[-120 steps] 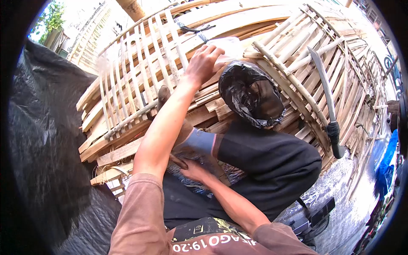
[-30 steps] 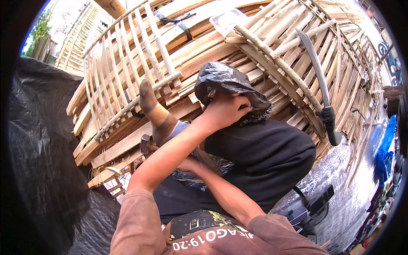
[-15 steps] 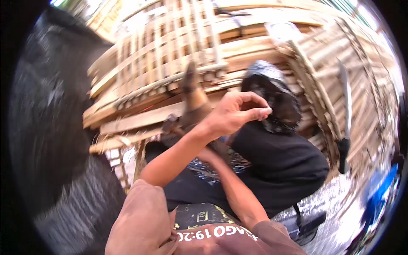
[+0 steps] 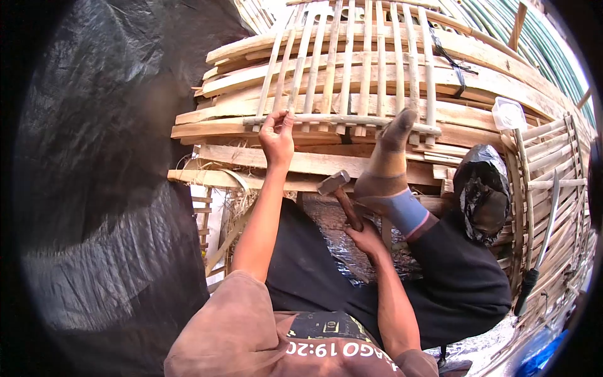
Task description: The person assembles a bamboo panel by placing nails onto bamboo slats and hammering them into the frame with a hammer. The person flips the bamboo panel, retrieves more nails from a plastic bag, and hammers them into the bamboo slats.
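Note:
My left hand (image 4: 277, 139) is at the left part of a bamboo crossbar (image 4: 352, 119), thumb and fingers pinched together. What it pinches, if anything, is too small to make out. The crossbar lies over several long bamboo slats (image 4: 331, 63) that run away from me, making a rack. In my right hand (image 4: 367, 240), low between my legs, is the wooden handle of a hammer (image 4: 334, 183), its metal head pointing up and left. My socked foot (image 4: 391, 147) rests with its toes by the crossbar's right part.
Stacked wooden planks (image 4: 264, 157) lie under the rack. At right are a black plastic bag (image 4: 482, 195), a clear plastic container (image 4: 509, 114), and a long machete (image 4: 548, 232) on another bamboo rack (image 4: 553, 157). Black sheeting (image 4: 113, 188) hangs along the left.
My left hand has moved left from beside the black bag to the crossbar, still pinched. The hammer stays in my right hand and now shows more clearly. The view has shifted.

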Available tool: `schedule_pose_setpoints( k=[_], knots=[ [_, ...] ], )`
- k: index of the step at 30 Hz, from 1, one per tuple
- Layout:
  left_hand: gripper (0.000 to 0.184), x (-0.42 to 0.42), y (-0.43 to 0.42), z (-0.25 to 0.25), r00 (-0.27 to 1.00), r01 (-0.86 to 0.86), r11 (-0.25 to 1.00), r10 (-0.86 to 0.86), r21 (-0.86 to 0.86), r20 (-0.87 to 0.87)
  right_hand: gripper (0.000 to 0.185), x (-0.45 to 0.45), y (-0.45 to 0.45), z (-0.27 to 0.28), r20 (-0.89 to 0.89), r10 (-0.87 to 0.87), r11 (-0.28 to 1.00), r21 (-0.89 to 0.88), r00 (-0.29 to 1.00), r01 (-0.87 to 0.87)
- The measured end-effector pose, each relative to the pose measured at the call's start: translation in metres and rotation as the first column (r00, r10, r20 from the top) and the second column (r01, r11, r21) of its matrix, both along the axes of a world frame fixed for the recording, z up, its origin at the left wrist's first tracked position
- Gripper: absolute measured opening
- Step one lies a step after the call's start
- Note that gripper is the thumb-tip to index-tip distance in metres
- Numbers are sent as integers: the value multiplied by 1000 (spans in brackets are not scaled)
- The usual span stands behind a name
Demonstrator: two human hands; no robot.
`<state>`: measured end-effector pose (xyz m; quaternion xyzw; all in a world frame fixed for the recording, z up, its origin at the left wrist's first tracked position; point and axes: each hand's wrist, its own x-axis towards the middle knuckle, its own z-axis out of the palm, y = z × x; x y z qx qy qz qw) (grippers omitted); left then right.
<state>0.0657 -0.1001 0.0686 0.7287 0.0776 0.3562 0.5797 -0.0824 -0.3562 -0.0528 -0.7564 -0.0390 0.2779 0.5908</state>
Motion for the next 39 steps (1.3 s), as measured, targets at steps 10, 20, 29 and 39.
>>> schedule_pose_setpoints(
  k=[10,20,29,39],
  knots=[
    [16,22,34,-39,983,-164,965,178,203,-48,47,-5,2,19,-34,-52,991,-125,998,48],
    [18,16,31,-35,984,-167,961,177,222,-24,48,-5,6,41,-99,-35,978,-209,995,14],
    [22,14,27,-28,988,-153,965,157,215,-2,37,-10,6,31,34,-68,984,-165,997,73],
    [19,21,28,-39,976,-214,915,184,341,118,39,-9,20,81,85,-65,968,-236,994,83]
  ],
)
